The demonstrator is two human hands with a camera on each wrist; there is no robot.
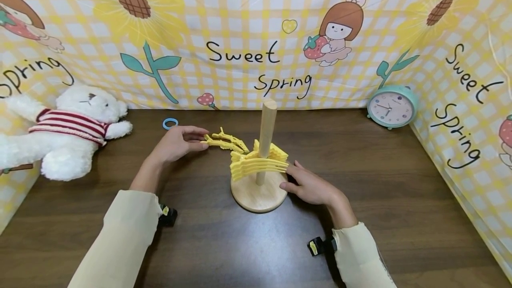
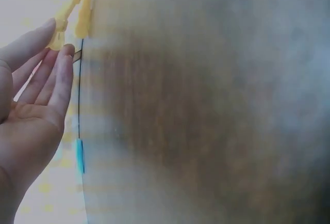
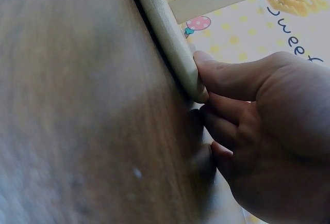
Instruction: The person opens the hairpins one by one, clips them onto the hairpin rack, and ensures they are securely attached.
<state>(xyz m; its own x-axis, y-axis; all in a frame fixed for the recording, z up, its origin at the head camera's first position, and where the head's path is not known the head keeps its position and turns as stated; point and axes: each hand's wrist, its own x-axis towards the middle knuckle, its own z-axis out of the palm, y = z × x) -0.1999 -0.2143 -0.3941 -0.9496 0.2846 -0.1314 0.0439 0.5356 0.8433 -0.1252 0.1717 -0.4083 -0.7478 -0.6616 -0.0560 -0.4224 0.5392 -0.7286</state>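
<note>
A wooden post stand stands in front of me, with a round base and an upright post. A yellow claw hair clip with long curved teeth sits around the post, above the base. To the left, my left hand pinches the near end of a slim, two-armed yellow hair clip between thumb and fingers; its far end overlaps the claw clip in the head view. My right hand grips the base's rim, thumb on top and fingers at the edge.
A blue ring lies on the brown wooden table behind my left hand. A white teddy bear in a striped shirt sits at the left. At the back right stands a mint alarm clock, before a yellow checked cloth.
</note>
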